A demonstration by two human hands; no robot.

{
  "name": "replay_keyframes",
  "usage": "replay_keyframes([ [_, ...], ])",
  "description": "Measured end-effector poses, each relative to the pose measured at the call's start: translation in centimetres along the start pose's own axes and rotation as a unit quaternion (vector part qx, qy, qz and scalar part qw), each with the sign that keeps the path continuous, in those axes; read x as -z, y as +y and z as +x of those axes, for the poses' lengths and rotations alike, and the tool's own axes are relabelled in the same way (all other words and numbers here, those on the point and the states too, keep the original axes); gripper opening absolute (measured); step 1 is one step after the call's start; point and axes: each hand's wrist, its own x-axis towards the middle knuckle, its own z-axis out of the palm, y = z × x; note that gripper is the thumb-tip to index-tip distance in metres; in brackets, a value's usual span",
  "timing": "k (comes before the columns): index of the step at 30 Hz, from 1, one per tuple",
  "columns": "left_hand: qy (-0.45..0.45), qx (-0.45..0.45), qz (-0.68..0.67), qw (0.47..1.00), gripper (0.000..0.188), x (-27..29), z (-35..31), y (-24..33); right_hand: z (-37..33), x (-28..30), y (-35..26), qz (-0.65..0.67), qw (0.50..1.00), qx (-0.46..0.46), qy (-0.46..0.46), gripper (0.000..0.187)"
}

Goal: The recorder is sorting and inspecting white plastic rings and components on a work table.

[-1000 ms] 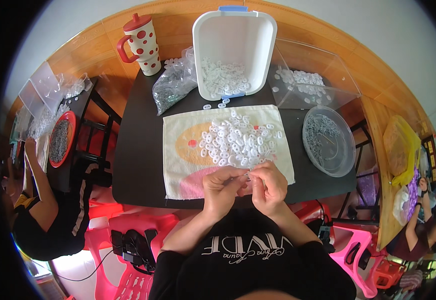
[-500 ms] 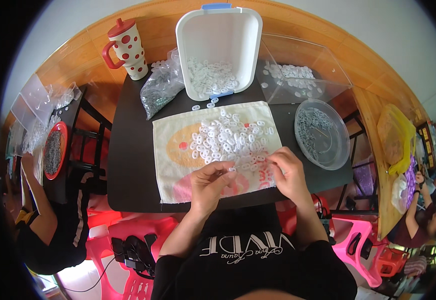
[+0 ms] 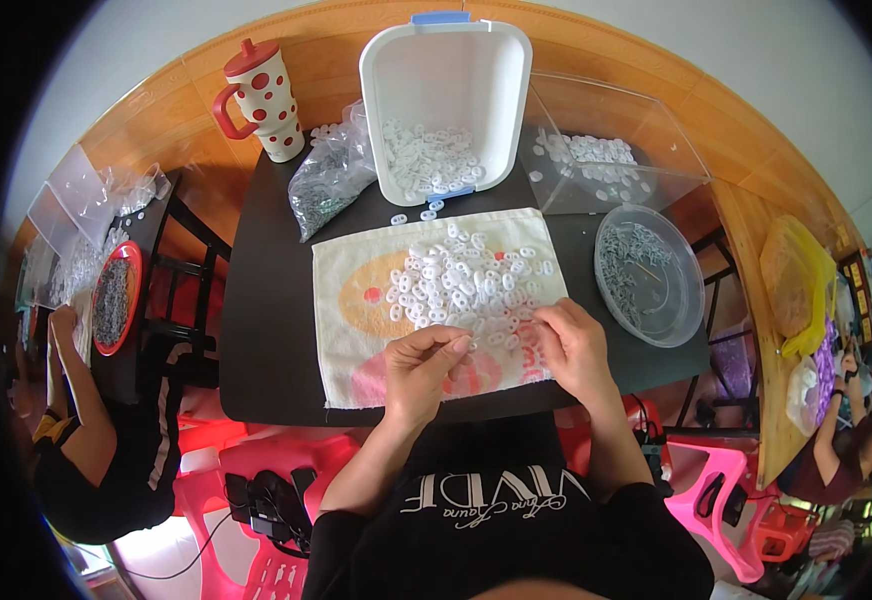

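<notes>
Many small white oval plastic pieces with two holes (image 3: pixel 453 282) lie heaped on a pale towel (image 3: pixel 341 352) with orange and pink prints. Over the towel's near edge, my left hand (image 3: pixel 422 374) pinches a small white plastic piece between thumb and forefinger; the fingertips hide most of it. To the right, my right hand (image 3: pixel 574 350) is closed in a pinch near the heap. What its fingertips hold is too small to make out. A round clear tub (image 3: pixel 694 312) of small grey metal-looking pieces (image 3: pixel 631 262) stands beyond my right hand.
A white bin (image 3: pixel 384 110) with more white pieces lies tipped at the back. Beside it are a clear bag of grey pieces (image 3: pixel 331 180), a red-spotted tumbler (image 3: pixel 268 105) and a clear box (image 3: pixel 646 95). Other people (image 3: pixel 91 450) sit at both sides.
The whole view has shifted slightly. My left hand's fingertips now cover more of the white piece. Both hands stay about where they were over the towel.
</notes>
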Motion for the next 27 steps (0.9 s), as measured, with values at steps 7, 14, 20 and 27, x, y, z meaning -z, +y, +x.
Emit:
replay_keyframes([
  [7,-0.01,0.027,-0.026,0.999,0.016,-0.3,0.3,-0.2,-0.3,0.5,0.6,-0.071,0.993,0.004,-0.099,0.018],
  [14,-0.013,0.032,-0.009,0.999,0.019,-0.8,-0.2,0.5,0.4,1.7,1.7,0.021,0.996,0.01,-0.088,0.018],
  [20,-0.042,0.009,-0.025,0.999,0.021,-1.1,-0.3,0.3,-0.5,0.4,-1.9,0.39,0.897,-0.203,-0.045,0.012],
  [27,-0.052,0.017,-0.005,0.999,0.021,-1.6,-0.8,0.9,-0.6,-1.6,-3.7,0.456,0.878,-0.145,-0.016,0.021],
])
